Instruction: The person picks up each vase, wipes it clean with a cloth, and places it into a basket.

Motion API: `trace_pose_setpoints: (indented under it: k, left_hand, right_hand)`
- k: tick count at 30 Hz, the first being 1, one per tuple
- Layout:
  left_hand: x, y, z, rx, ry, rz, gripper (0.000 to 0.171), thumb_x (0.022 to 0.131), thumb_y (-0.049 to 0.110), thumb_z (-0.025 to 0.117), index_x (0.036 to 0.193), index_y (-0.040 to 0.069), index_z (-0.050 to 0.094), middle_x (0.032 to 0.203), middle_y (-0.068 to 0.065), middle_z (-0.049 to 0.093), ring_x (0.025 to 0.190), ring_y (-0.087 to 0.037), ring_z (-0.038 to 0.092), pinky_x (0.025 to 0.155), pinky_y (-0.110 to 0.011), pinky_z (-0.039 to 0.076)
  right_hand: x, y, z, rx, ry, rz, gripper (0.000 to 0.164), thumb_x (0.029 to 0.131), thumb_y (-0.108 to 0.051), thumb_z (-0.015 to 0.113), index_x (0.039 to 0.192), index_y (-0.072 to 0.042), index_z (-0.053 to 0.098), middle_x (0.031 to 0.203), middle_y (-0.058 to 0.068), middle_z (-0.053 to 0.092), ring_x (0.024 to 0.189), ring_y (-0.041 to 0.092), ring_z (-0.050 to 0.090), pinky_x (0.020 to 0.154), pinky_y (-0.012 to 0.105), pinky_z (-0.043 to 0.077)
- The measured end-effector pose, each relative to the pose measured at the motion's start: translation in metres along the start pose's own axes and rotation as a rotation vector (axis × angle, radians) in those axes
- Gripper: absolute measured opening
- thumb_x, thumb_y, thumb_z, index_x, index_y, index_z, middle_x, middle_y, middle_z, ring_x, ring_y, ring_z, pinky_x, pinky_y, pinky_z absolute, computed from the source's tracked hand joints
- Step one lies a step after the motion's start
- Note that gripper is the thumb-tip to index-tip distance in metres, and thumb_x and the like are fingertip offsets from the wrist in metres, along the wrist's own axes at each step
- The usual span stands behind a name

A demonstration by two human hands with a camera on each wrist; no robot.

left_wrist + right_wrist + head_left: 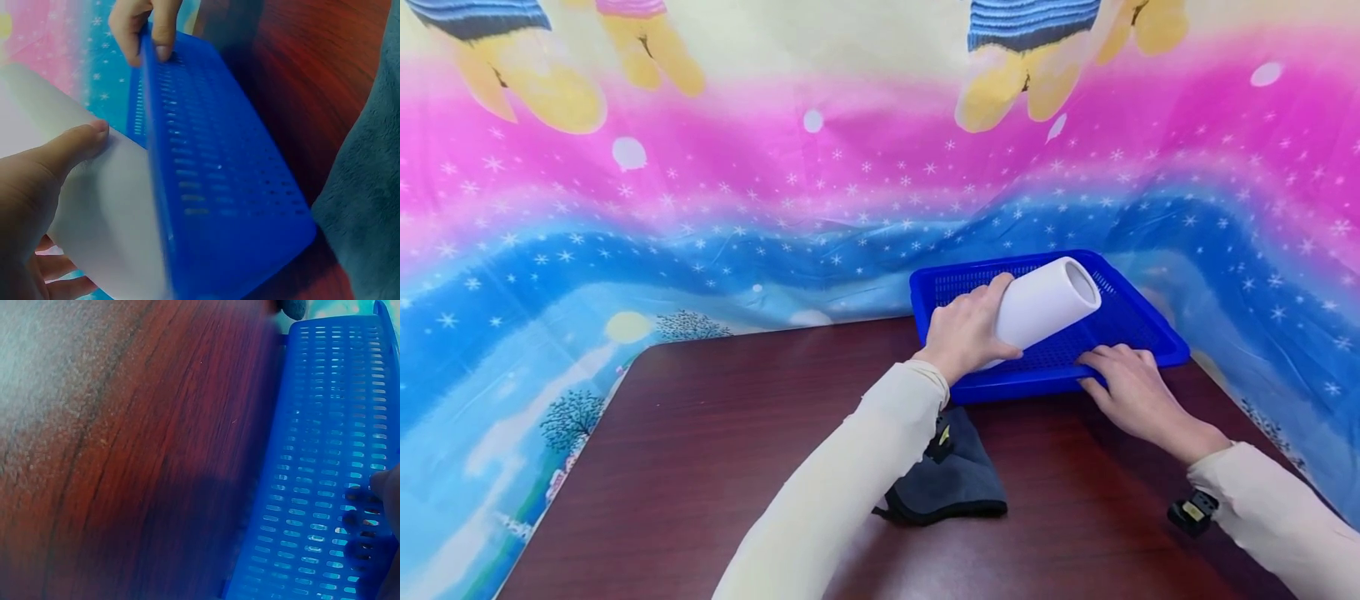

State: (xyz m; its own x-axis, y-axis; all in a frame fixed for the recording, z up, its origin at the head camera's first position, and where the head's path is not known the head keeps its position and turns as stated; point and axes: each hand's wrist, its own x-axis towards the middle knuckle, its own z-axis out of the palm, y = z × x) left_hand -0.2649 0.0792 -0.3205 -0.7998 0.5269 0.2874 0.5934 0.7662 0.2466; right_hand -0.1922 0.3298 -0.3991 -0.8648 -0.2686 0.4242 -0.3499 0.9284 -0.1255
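My left hand (967, 329) grips a white cylinder (1045, 304) tilted over the blue plastic basket (1150, 329), with its round, recessed end facing up to the right. In the left wrist view the thumb lies along the smooth side of the cylinder (119, 206), and its lower part goes behind the basket's near wall (219, 156). My right hand (1131, 392) pinches the basket's near rim, fingers over the inside and thumb outside. The right wrist view shows the slotted wall (319, 456) close up, with a thumb (389, 487) at the right edge.
A dark grey cloth item (958, 479) with black edging lies on the brown wooden table (737, 450), partly under my left forearm. Behind the table hangs a colourful printed curtain (820, 192). The basket stands at the table's back right.
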Motion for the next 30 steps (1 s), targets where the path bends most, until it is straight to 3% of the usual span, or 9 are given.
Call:
trace_pose_setpoints:
  k: [14, 23, 30]
  left_hand:
    - [0.002, 0.006, 0.023, 0.119, -0.059, -0.028, 0.099, 0.076, 0.064, 0.079, 0.156, 0.035, 0.028, 0.131, 0.003, 0.065, 0.105, -0.017, 0.068, 0.081, -0.036, 0.06]
    - [0.005, 0.004, 0.031, 0.088, -0.069, -0.038, 0.099, 0.075, 0.06, 0.082, 0.153, 0.031, 0.029, 0.126, 0.001, 0.068, 0.1, -0.018, 0.07, 0.077, -0.036, 0.06]
    - [0.008, 0.004, 0.035, 0.118, -0.114, -0.044, 0.09, 0.076, 0.059, 0.082, 0.15, 0.035, 0.036, 0.125, 0.003, 0.069, 0.103, -0.017, 0.07, 0.079, -0.037, 0.06]
  right_hand:
    - [-0.001, 0.002, 0.0, -0.011, -0.023, 0.019, 0.021, 0.09, -0.009, 0.068, 0.11, -0.002, 0.07, 0.109, 0.019, 0.071, 0.102, 0.042, 0.059, 0.079, 0.059, 0.038]
    - [-0.001, 0.002, 0.002, -0.016, -0.027, 0.015, 0.02, 0.09, -0.009, 0.068, 0.109, -0.004, 0.07, 0.107, 0.017, 0.071, 0.102, 0.042, 0.06, 0.079, 0.059, 0.038]
    - [-0.001, 0.001, 0.0, -0.014, -0.051, 0.032, 0.02, 0.091, -0.009, 0.068, 0.111, -0.005, 0.07, 0.11, 0.017, 0.071, 0.105, 0.042, 0.059, 0.081, 0.059, 0.038]
